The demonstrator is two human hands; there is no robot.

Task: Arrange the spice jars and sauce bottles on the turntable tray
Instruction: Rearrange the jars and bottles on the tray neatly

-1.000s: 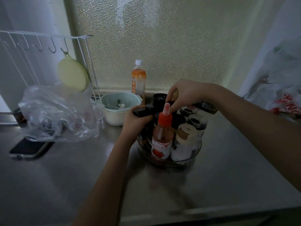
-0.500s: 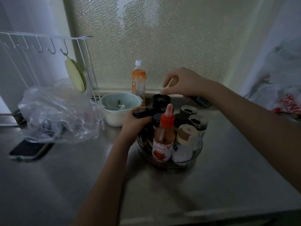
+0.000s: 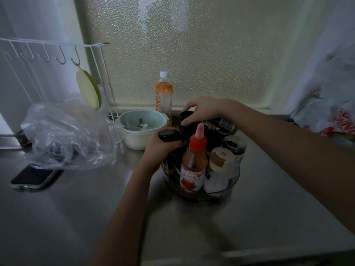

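Head view, only 1 camera here: turntable tray (image 3: 233,186) sits just right of center frame on the steel counter (image 3: 249,217), already packed tight with a red-capped sauce bottle (image 3: 193,166) at the front, a tan-lidded jar (image 3: 221,166) right beside it and a dark-lidded shaker (image 3: 235,145) behind. Left hand (image 3: 163,145) clamped around a black-capped bottle (image 3: 169,135) at the tray's left edge, right hand (image 3: 203,110) curled over a dark bottle (image 3: 223,123) held tilted above the back row. Biggest risk, probably: squeezing that tilted one down into such a crowded ring and bumping the tall red-capped bottle over, or nudging the tray so it spins. Also close by at upper center: a mint bowl (image 3: 143,123) and an orange drink bottle (image 3: 163,96), easy to clip with a knuckle.
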